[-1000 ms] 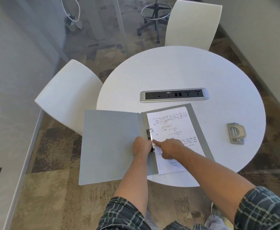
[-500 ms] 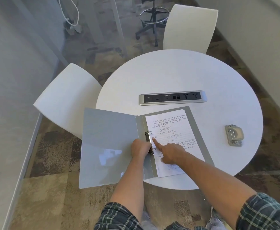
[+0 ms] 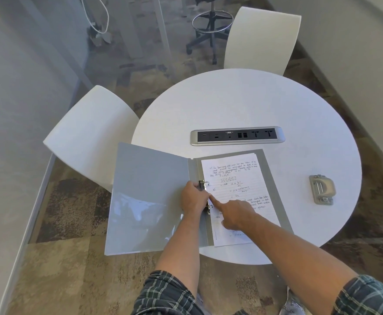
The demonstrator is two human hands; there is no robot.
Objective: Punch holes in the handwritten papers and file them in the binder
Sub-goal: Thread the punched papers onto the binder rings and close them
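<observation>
A grey binder (image 3: 149, 196) lies open at the near left edge of the round white table (image 3: 242, 103), its left cover hanging past the rim. Handwritten papers (image 3: 235, 178) rest on its right half, threaded on the metal rings (image 3: 203, 185). My left hand (image 3: 194, 198) grips the ring mechanism at the spine. My right hand (image 3: 233, 212) lies on the papers with its index finger pressed against the rings, touching my left hand. A grey hole punch (image 3: 322, 189) sits alone on the table to the right.
A silver power socket strip (image 3: 237, 135) is set into the table just beyond the binder. White chairs stand at the left (image 3: 90, 133) and at the far side (image 3: 263, 39). A swivel stool (image 3: 211, 30) stands further back on the carpet.
My hands stay on the rings, with my right index finger pushed further toward the spine. The camera view has shifted slightly, and a glare patch now shows on the left cover.
</observation>
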